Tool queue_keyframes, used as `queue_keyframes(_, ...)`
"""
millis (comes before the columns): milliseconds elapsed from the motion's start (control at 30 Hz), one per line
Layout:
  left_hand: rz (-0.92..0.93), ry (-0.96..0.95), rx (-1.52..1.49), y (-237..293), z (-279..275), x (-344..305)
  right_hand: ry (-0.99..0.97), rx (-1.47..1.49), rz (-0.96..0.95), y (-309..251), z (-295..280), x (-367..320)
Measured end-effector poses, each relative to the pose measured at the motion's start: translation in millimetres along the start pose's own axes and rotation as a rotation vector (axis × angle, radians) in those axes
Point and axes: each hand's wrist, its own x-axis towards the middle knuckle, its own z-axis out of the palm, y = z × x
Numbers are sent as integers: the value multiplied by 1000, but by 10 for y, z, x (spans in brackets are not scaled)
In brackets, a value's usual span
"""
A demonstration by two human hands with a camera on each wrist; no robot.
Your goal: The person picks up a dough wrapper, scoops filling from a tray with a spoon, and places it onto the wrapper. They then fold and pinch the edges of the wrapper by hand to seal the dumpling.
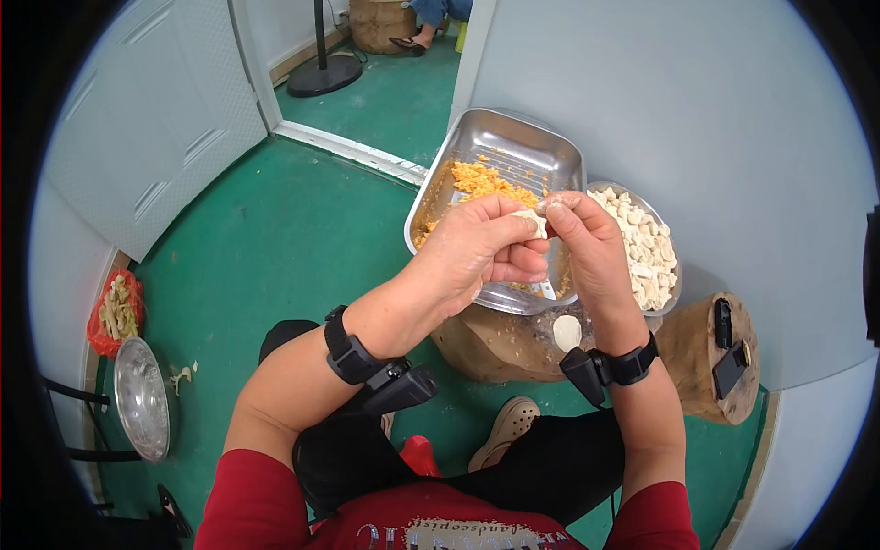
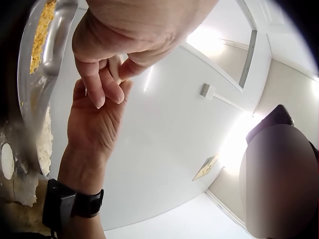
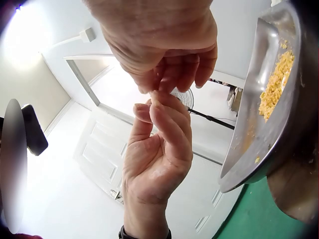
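Note:
A small white dough piece (image 1: pixel 533 222) is pinched between the thumb and curled fingers of the left hand (image 1: pixel 467 247), above the metal tray (image 1: pixel 573 165). The right hand (image 1: pixel 591 243) meets it from the other side, thumb and forefinger pinching at its edge. In the left wrist view, part of the dough (image 2: pixel 115 67) shows between the fingers; in the right wrist view the fingers hide it. Orange-yellow filling (image 1: pixel 490 183) lies in the tray. A flat round wrapper (image 1: pixel 567 333) rests on the wooden stump (image 1: pixel 495 348) below the right hand.
A round pan heaped with white dough pieces (image 1: pixel 642 247) stands right of the tray. Black devices (image 1: pixel 729 369) lie on another stump (image 1: pixel 683 367). On the left floor are a metal bowl (image 1: pixel 142 399) and a red bag (image 1: pixel 101 335). A person's foot (image 1: pixel 417 38) shows beyond the doorway.

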Motion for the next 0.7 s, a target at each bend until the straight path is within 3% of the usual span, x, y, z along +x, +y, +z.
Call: queue_keyframes(700, -42, -3, 71, 0, 18, -7, -115, -3, 40, -12, -55, 10)
